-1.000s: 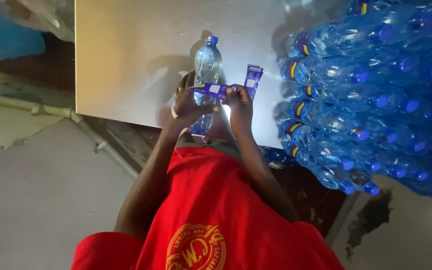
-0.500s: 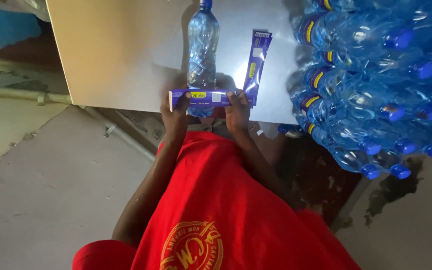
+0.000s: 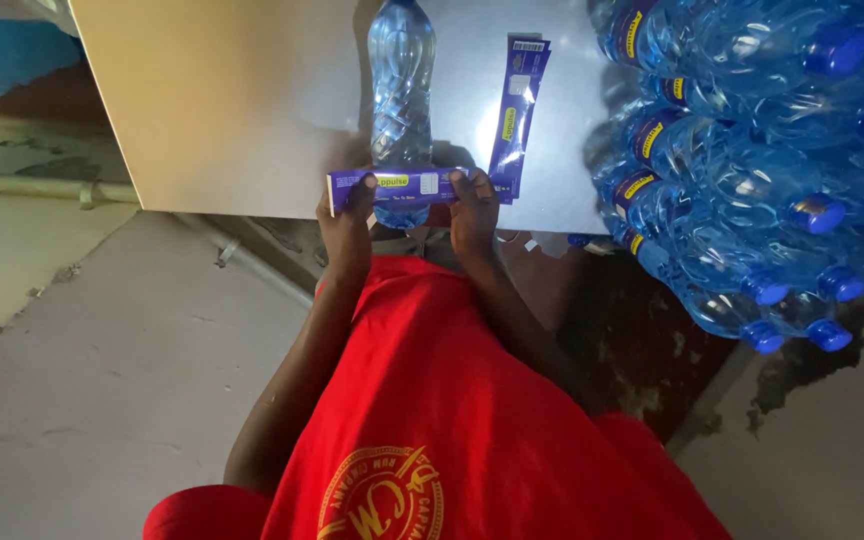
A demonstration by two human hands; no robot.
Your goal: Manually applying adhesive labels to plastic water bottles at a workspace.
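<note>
- The left hand [image 3: 345,207] had its grip closed on the left end of one blue label strip [image 3: 402,186], thumb on top.
- Just beyond the strip, between the two grips, one clear water bottle [image 3: 399,90] lay on the pale tabletop [image 3: 232,100].
- The right hand [image 3: 474,205] pinched the strip's right end, holding it level at the tabletop's near edge.
- A second blue label [image 3: 517,110] lay just beyond the right grip.
- Further right sat one heap of blue-capped bottles [image 3: 752,150], too many to count.
</note>
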